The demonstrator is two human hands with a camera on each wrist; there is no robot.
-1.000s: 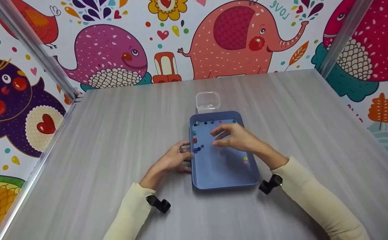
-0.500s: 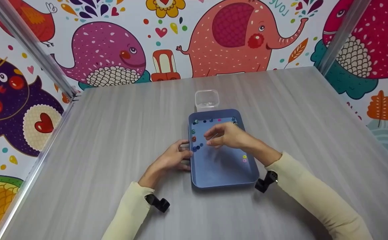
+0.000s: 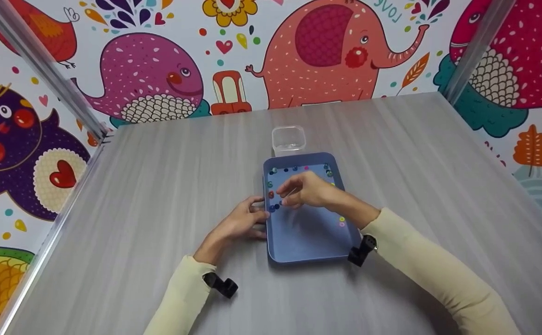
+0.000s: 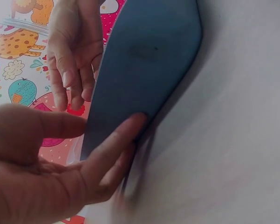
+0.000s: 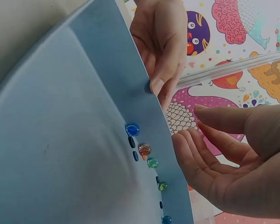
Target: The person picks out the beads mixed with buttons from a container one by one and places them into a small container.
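Observation:
A blue rectangular tray (image 3: 315,242) holds several glass marbles, among them a blue marble (image 5: 133,129), a red-orange marble (image 5: 145,149) and a green marble (image 5: 152,163). Small dark blue discs (image 5: 132,142), perhaps buttons, lie beside them. My left hand (image 3: 243,218) touches the tray's left side, fingers against the outer wall and thumb tip at the rim. Above the tray's left part hovers my right hand (image 3: 305,190), fingers loosely bent and thumb apart from them. Nothing shows between those fingers in the right wrist view. In the head view this hand hides part of the tray floor.
A clear plastic container (image 3: 289,140) stands just behind the tray. Yellow and pink discs (image 3: 342,221) lie near the tray's right wall. The grey table (image 3: 168,177) ends at printed walls with metal posts (image 3: 480,56).
My right hand has moved left over the tray, towards the marbles and discs along its left wall. The left hand keeps its place at the tray's side.

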